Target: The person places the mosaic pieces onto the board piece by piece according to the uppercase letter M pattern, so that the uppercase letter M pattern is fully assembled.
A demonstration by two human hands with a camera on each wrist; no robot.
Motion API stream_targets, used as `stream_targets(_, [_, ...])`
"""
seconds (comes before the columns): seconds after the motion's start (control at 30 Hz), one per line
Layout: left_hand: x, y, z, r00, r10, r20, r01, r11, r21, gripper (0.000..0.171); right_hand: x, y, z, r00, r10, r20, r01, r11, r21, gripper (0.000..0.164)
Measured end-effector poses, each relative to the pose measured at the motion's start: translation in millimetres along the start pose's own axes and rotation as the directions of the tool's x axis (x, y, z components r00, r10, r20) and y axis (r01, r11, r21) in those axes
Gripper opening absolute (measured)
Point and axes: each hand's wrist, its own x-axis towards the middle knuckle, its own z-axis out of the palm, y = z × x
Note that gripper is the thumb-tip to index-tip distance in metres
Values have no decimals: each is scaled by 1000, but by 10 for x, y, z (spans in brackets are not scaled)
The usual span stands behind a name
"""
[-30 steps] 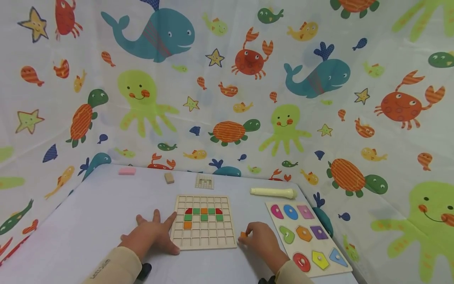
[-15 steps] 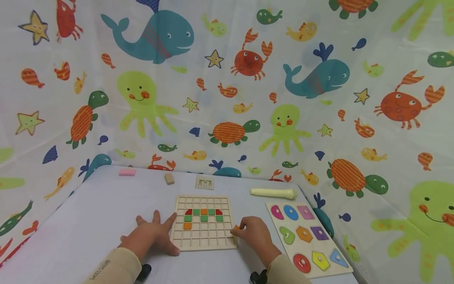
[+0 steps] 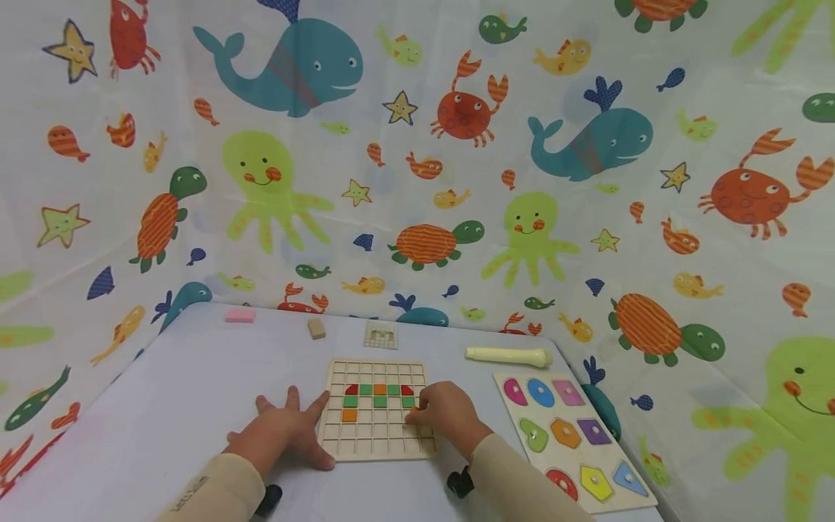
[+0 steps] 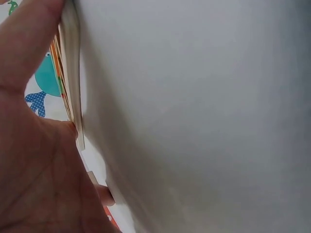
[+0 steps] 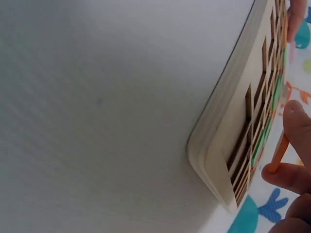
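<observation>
A wooden grid board [image 3: 378, 448] lies on the table, with several red, green and orange tiles set in its upper rows. My left hand [image 3: 280, 428] rests at the board's left edge, fingers spread; in the left wrist view the thumb and a fingertip touch the board's side [image 4: 73, 73]. Over the right part of the board, my right hand [image 3: 450, 413] pinches an orange tile [image 5: 279, 153] between thumb and finger. In the head view that tile is mostly hidden by the fingers.
Right of the board lies a shape puzzle [image 3: 544, 460] with knobbed pieces. A pale yellow stick [image 3: 505, 355] is behind it. Along the back are a small pattern card [image 3: 381, 335], a tan block [image 3: 316, 328] and a pink block [image 3: 240, 315]. A printed curtain [image 3: 417, 196] surrounds the table.
My right hand has moved left and away from me with the orange tile, from beside the board to over its right columns. The left hand stays at the left edge.
</observation>
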Motion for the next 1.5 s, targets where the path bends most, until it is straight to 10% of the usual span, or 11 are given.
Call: stream_targets(1.5, [-68, 28, -19, 1000, 3, -14, -3, 999, 34, 130, 101, -100, 24, 999, 5, 40, 0, 992, -129, 36])
